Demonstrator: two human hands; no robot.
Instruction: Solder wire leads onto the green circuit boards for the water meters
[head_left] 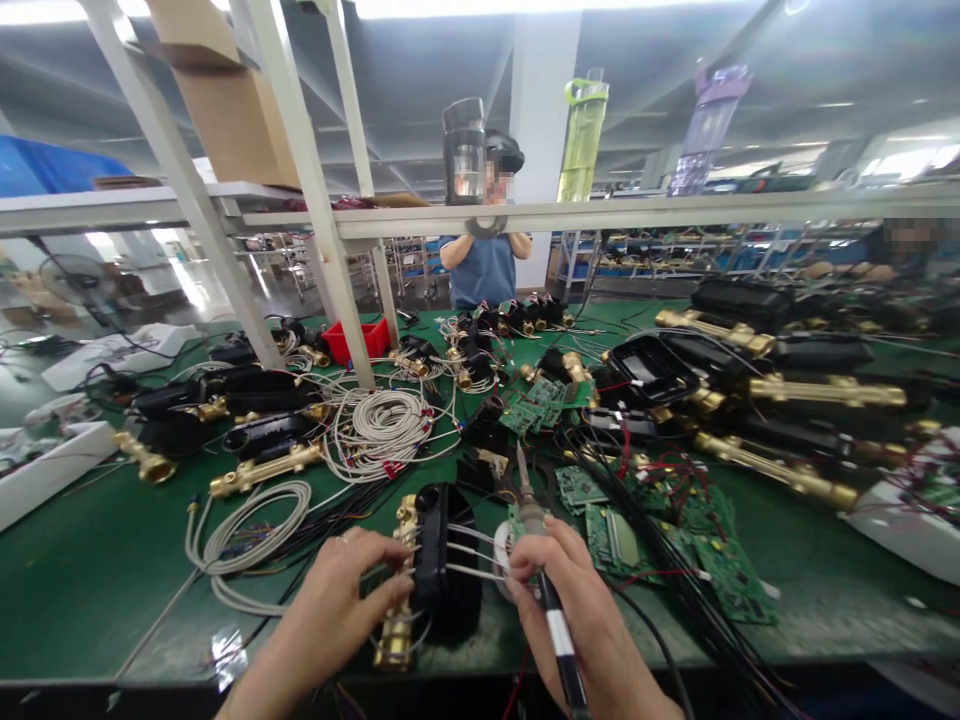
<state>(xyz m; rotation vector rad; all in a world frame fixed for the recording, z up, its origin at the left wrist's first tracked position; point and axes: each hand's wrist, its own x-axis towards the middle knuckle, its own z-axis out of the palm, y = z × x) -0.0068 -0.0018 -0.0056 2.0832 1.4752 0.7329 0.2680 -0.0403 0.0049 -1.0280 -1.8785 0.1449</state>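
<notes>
My left hand [349, 580] is at the near edge of the bench, thumb and fingers closed on a brass water meter [393, 640] with a black plastic housing [430, 545]. Several white wires [472, 571] run out of the housing to the right, reaching the fingertips of my right hand [574, 600]. That hand grips a soldering iron [532, 513], its tip pointing up and away from me. Whether the fingertips also pinch the wires, I cannot tell. Behind them sits a white round piece [502, 550], partly hidden by the fingers.
Green circuit boards [615, 540] and black cables [637, 520] lie to the right. Coiled white cables [386, 425] and more brass meters [795, 470] spread around. A red bin [358, 341] stands by the shelf post. Bottles [585, 140] stand on the shelf; a person [484, 265] is beyond.
</notes>
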